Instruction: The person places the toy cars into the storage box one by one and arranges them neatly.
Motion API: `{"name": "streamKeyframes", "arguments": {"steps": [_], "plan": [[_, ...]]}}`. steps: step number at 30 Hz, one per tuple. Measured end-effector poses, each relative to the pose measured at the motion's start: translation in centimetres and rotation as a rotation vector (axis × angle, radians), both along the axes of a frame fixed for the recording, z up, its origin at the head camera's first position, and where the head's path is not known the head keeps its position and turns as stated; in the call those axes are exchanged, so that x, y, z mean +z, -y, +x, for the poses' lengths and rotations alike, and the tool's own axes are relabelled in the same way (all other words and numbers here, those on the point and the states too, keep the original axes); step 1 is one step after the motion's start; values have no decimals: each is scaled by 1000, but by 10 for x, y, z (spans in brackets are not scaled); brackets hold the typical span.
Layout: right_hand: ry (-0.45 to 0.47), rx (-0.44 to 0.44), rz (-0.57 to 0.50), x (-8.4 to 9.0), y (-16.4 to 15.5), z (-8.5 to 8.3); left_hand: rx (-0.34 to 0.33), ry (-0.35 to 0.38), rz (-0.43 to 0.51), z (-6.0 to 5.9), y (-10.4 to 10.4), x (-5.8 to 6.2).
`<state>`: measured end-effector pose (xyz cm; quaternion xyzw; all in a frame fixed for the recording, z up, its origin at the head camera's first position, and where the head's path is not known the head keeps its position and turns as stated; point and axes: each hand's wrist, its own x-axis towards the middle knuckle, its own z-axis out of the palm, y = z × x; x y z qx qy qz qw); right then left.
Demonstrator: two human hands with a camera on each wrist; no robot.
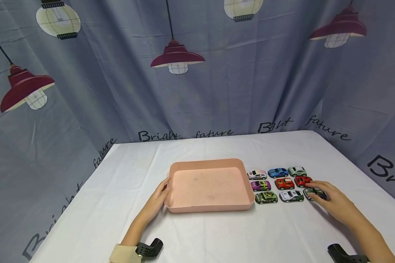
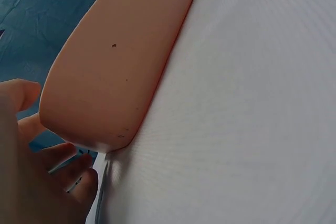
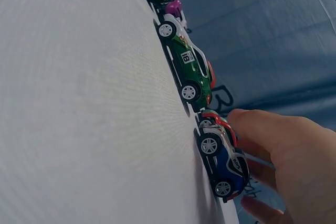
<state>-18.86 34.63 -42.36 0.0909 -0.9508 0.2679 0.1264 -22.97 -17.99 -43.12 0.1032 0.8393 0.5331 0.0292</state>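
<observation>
A pink tray sits mid-tabletop; the left hand rests against its left wall with relaxed fingers. Just right of the tray stand nine toy cars in three rows. The right hand curls its fingers over the front right car, with the white car just beside it.

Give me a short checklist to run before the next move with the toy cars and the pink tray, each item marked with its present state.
1. Pink tray has free space: ok, nothing lies in it.
2. Left hand steadies the tray: ok, it touches the tray's left rim.
3. Right hand on a car: ok, its fingers rest on the near right toy car.
4. Firm grip on that car: cannot tell, the fingers cover it.
5. Other toy cars in rows, upright: ok.
6. White tablecloth lies flat between cars and tray: ok.
</observation>
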Motion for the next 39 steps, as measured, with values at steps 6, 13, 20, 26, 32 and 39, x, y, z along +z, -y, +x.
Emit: {"name": "streamKeyframes", "arguments": {"steps": [6,13,20,26,32,39], "plan": [[0,22,36,-4,-2,-1,-8,4,-8,-1,0,-4],[-1,59,55,-9,-7,-3,-18,14,-31,-1,0,-5],[51,55,50,-9,-8,-4,-20,15,-78,-2,0,-7],[101,33,82,-7,-7,-3,-38,-38,-111,-3,1,-11],[102,2,135,-7,-8,-4,-43,-79,-153,-3,2,-12],[105,-34,195,-3,-6,-3,-33,-30,-152,-3,2,-12]]}}
